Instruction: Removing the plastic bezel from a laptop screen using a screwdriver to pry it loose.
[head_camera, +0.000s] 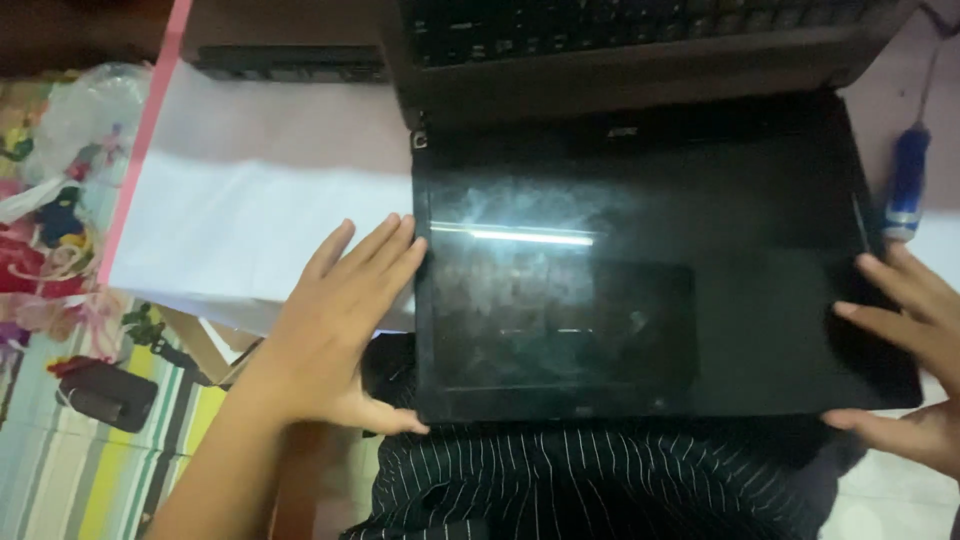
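Hands flat and spread: left hand (345, 320) and right hand (905, 350) flank the black laptop (640, 290); press both edges evenly.

One head camera looks steeply down from close above at the laptop (650, 270) on the tabletop (260, 200), with the person's lap at the bottom edge of the view.
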